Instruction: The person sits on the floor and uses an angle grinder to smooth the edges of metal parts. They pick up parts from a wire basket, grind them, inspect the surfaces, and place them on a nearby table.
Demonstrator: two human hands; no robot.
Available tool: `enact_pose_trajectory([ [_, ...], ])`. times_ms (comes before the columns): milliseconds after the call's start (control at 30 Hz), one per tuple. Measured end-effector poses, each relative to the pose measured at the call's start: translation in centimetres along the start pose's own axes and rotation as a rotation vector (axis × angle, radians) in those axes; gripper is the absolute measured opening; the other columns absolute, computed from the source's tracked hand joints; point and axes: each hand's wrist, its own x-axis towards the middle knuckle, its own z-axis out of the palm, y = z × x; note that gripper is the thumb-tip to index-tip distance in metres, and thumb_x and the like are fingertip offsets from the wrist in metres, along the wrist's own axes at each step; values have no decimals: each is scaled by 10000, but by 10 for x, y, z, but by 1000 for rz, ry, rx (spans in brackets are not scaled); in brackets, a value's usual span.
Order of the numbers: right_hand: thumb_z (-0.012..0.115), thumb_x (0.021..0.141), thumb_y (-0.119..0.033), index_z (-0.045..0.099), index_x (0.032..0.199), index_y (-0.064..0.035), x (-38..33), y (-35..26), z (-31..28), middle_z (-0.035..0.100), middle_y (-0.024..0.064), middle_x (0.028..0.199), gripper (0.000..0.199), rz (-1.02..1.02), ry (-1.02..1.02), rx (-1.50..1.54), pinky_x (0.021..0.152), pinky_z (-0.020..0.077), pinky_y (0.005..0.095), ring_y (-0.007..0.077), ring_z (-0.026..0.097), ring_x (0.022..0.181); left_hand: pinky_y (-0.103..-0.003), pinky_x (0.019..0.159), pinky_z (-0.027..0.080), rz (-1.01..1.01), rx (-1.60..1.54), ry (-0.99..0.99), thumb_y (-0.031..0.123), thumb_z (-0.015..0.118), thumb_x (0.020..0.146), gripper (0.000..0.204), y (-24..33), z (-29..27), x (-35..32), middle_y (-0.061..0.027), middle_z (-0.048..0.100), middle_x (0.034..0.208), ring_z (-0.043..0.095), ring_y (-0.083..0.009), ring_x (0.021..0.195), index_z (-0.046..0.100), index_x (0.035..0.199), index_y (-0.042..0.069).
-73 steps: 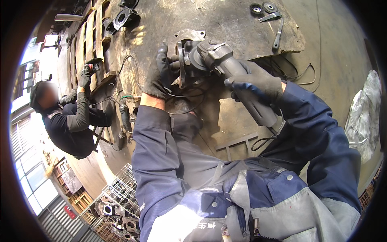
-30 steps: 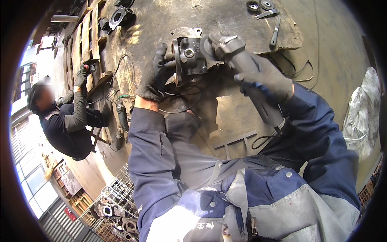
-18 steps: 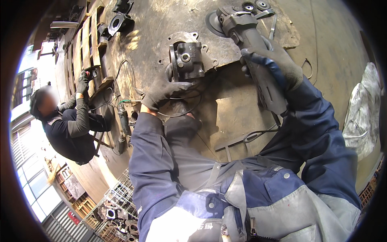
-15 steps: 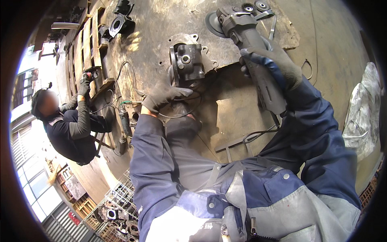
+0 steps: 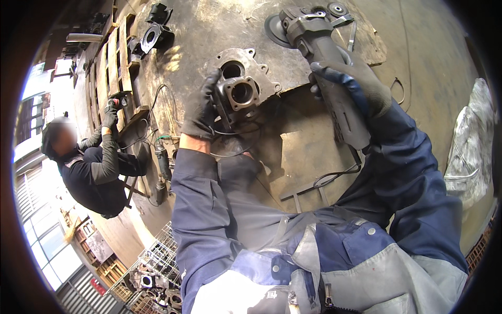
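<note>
My left hand (image 5: 201, 112), in a dark grey work glove, is closed around the left edge of a dark cast-metal housing (image 5: 230, 107). The housing is tilted, and its square flange with a round bore faces up. Just beyond it lies a flat eared metal plate (image 5: 261, 73) with a large round hole, at the worktable's (image 5: 204, 31) near edge. My right hand (image 5: 361, 83), gloved in grey and blue, grips the body of an angle grinder (image 5: 327, 68). The grinder's disc (image 5: 277, 31) points away at upper left, apart from the housing. Whether the disc spins I cannot tell.
A black cable (image 5: 334, 175) trails from the grinder past a metal frame. Spare discs (image 5: 337, 9) lie at the table's back. More castings (image 5: 154, 36) stand near a wooden pallet (image 5: 112, 68). At left a seated person (image 5: 94, 167) holds a power tool. Wrapped sheeting (image 5: 470, 141) stands right.
My left hand has risen from beside the housing and taken hold of its left edge. The housing has turned so that its square bore flange shows. The grinder stays nearly in place.
</note>
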Motion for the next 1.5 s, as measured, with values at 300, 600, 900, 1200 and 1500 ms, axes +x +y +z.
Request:
enact_pose_trajectory([
  [300,822,923,-303,646,1183,-4,-5,-3,-1,694,71,992,434,45,-34,14,737,567,296,130,678,819,-314,736,573,139,102,-57,521,536,1077,596,-3,3,23,-107,755,951,705,-176,807,683,1252,-29],
  [600,822,926,-247,609,1177,16,-15,-4,-1,681,79,937,422,125,-74,149,657,587,305,146,697,755,-308,704,588,299,185,-231,556,458,1100,585,-3,-11,37,-104,760,893,725,-195,763,713,1174,34],
  [900,846,900,-248,599,1248,18,-13,9,8,686,77,956,503,166,-142,125,661,605,310,136,692,760,-367,826,631,-9,-9,-179,538,473,1096,582,0,-3,27,-129,782,1078,764,-245,936,683,1277,25],
  [1200,871,845,-331,572,1336,33,4,14,33,695,125,1054,681,182,-215,-86,792,587,356,198,698,900,-427,725,638,-57,-338,-162,582,467,1080,569,-4,-9,30,-165,744,988,737,-284,841,674,1164,59],
  [1500,851,803,-422,561,1387,43,17,13,58,705,199,1176,801,81,-244,-331,906,558,416,274,699,1019,-417,737,608,-77,-243,-202,686,512,1009,679,-9,-16,31,-171,739,1021,718,-302,846,653,1131,33],
])
